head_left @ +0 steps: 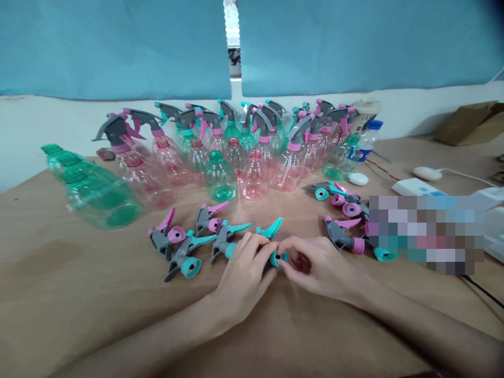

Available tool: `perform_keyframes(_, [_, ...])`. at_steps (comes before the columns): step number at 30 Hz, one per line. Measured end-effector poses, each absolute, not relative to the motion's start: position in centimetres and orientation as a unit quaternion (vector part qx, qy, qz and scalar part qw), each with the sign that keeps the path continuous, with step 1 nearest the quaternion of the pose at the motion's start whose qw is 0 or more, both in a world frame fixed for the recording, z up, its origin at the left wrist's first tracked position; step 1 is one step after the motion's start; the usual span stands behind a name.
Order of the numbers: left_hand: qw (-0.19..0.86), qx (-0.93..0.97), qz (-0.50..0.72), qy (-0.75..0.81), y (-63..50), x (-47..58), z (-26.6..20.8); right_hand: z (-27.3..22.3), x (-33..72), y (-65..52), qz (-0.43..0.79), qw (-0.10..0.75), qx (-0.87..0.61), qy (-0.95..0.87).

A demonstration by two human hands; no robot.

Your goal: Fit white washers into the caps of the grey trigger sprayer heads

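Atop one table, left fingers and right fingers grip one teal spray head.

Left fingers hold a teal sprayer head while right fingers apparently touch its collar, near bottles.

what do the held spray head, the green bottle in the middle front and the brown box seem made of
Held spray head: probably hard plastic, smooth, with an opaque turquoise trigger. Green bottle: likely tinted plastic, glossy and see-through. Brown box: perhaps cardboard, matte, flat-sided.
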State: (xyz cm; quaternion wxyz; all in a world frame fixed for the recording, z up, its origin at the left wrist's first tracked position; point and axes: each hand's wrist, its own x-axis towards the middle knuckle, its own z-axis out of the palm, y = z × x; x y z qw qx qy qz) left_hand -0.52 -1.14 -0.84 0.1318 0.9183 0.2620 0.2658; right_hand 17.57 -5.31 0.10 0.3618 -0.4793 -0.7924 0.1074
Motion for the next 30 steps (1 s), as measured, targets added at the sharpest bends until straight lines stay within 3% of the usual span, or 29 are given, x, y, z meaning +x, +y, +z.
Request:
perform_keyframes(12, [0.168, 0.91, 0.292, 0.244, -1.1, -0.7, -0.5, 0.0, 17.7, -5.5, 0.113, 0.398, -0.437, -0.799])
perform_keyframes(21, [0.189, 0.896, 0.312, 0.254, -1.0, -0.9, -0.4, 0.5, 17.7, -5.3, -0.013, 0.39, -0.44, -0.809])
perform_keyframes(30, [0.182, 0.88, 0.34, 0.279, -1.1, -0.8, -0.5, -0.5, 17.7, -5.6, 0.111, 0.402, -0.413, -0.81])
